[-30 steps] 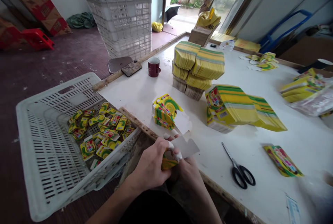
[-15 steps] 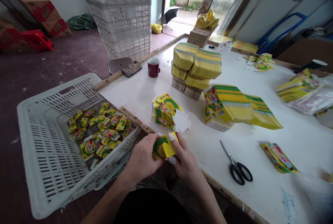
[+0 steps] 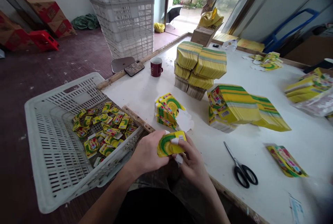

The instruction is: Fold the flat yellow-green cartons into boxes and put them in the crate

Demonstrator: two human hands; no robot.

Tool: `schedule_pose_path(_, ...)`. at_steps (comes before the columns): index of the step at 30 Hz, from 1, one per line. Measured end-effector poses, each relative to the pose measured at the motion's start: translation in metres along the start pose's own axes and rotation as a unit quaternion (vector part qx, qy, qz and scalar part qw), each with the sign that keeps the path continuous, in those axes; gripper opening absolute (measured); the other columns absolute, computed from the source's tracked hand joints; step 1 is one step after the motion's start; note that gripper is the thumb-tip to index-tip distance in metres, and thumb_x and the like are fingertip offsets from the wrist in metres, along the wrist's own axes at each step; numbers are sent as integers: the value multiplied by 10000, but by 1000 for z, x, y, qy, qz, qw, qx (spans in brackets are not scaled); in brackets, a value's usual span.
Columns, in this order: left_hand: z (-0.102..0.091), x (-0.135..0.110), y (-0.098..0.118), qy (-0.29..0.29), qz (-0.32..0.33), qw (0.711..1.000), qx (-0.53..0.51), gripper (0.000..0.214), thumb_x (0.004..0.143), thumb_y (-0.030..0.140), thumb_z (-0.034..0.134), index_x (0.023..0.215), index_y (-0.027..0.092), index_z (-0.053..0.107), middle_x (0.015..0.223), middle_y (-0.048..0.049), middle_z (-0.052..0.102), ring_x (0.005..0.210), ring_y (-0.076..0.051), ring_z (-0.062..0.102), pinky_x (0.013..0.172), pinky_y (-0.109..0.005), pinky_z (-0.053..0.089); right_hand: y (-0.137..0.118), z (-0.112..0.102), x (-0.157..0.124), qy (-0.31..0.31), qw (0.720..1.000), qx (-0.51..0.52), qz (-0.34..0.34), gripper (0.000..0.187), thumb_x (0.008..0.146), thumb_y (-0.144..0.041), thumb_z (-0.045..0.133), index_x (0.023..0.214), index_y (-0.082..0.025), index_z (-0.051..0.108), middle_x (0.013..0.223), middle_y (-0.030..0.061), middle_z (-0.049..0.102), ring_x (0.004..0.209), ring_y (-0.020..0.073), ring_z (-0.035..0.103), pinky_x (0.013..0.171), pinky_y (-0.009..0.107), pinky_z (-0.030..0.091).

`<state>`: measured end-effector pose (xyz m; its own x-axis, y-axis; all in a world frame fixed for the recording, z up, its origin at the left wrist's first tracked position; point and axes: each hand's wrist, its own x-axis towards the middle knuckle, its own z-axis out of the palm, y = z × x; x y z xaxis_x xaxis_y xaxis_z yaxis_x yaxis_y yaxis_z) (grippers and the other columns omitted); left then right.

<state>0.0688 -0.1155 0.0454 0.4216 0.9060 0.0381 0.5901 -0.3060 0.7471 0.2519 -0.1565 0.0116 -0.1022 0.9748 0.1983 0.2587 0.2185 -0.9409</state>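
At table edge [image 3: 140, 120], left hand [image 3: 149, 151], right hand [image 3: 194, 161], fingers gripping yellow carton [image 3: 166, 144]; crate [image 3: 32, 147] left, scissors [image 3: 237, 164] right

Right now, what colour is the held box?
The box is mostly yellow with green curves, head view.

Daylight pours in through the doorway [image 3: 197, 0], bleaching the ground [image 3: 188, 13] outside and leaving a faint sheen on the table [image 3: 137, 94]. The floor [image 3: 15, 113] stays dim. Plastic [image 3: 313, 104] at the right edge blurs; crates [image 3: 125, 12] lean, stretched.
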Motion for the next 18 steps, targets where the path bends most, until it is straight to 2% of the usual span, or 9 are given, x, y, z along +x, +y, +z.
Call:
schedule_pose_path(2, 3, 0, 0, -1, 11, 1000, -3, 517, 674, 222, 672, 1168, 198, 521, 1132, -87, 646, 1042, -264, 612, 906, -372, 488, 2, 3, -2, 19, 999, 24, 29, 598, 856, -329, 615, 1411, -266, 402, 1446, 119, 457, 1284, 272, 505, 973, 401, 503)
schedule_pose_path(4, 8, -1, 2, -3, 24, 1000, 9, 525, 678, 227, 674, 1177, 191, 516, 1148, -100, 634, 1063, -275, 592, 926, -394, 477, 5, 1, -1, 55, 996, 14, 68, 633, 880, -347, 567, 1461, -238, 338, 1375, 118, 544, 1228, 260, 557, 934, 390, 529)
schedule_pose_path(8, 24, -4, 9, -4, 16, 995, 95, 459, 679, 215, 670, 1122, 178, 556, 1089, -120, 642, 1028, -321, 571, 919, -482, 446, 15, -3, 2, 118, 986, -75, 90, 432, 869, -245, 481, 1280, -171, 589, 1114, 112, 715, 950, 247, 690, 757, 349, 581)
schedule_pose_path(10, 31, -5, 12, -3, -7, 992, 125, 460, 683, 217, 675, 1125, 163, 560, 1070, -127, 642, 1023, -333, 560, 934, -512, 421, 18, 1, 2, 130, 984, -98, 77, 423, 841, -194, 460, 1225, -169, 634, 1006, 94, 747, 833, 229, 709, 713, 337, 583)
schedule_pose_path(12, 34, -6, 13, -5, -33, 991, 126, 475, 675, 186, 671, 1135, 149, 559, 1080, -133, 636, 1042, -334, 550, 950, -511, 410, 17, 8, 2, 132, 983, -107, 65, 416, 845, -185, 451, 1215, -174, 640, 948, 82, 754, 812, 222, 713, 721, 336, 582)
schedule_pose_path(14, 29, -7, 10, -17, -61, 995, 82, 457, 653, 135, 662, 1101, 164, 578, 1070, -118, 642, 1023, -316, 564, 918, -469, 439, 12, 13, 1, 124, 986, -94, 54, 409, 876, -219, 461, 1259, -181, 602, 1021, 95, 741, 883, 227, 711, 762, 343, 580)
schedule_pose_path(16, 15, -7, 3, -11, -90, 995, -29, 428, 647, 133, 686, 1060, 198, 595, 1011, -74, 661, 943, -268, 601, 840, -393, 480, 5, 15, 3, 111, 991, -58, 40, 450, 913, -272, 460, 1355, -199, 499, 1174, 116, 685, 969, 228, 695, 813, 356, 570)
schedule_pose_path(17, 6, -7, -1, 21, -101, 989, -108, 416, 656, 165, 714, 1052, 215, 597, 977, -49, 668, 891, -237, 615, 800, -354, 492, 2, 14, 5, 110, 993, -40, 34, 464, 931, -294, 445, 1387, -211, 451, 1210, 119, 662, 983, 223, 690, 821, 360, 566)
schedule_pose_path(18, -3, -7, -6, 89, -105, 971, -193, 387, 671, 234, 743, 1030, 223, 600, 938, -31, 669, 837, -208, 620, 759, -321, 498, -1, 12, 8, 112, 993, -27, 31, 458, 945, -307, 431, 1394, -220, 430, 1203, 116, 659, 977, 216, 689, 823, 363, 562)
